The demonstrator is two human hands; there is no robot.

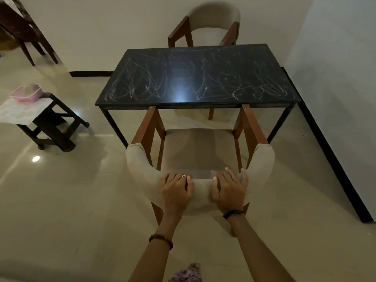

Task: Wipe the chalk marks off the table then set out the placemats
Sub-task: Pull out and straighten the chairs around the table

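Your left hand (176,187) and right hand (228,188) grip the chair (200,151) backrest, which blocks the chalk-marked table (195,78); at left, a stool (50,119) holds placemats (22,110).

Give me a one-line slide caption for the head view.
Both hands, left and right, grip the near chair's backrest before the chalk-scribbled black table.

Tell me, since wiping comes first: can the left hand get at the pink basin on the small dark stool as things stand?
Probably not from here. The left hand grips the backrest of the beige padded chair, and the pink plastic basin sits on the small dark stool well off to the left across open floor; nothing blocks the way.
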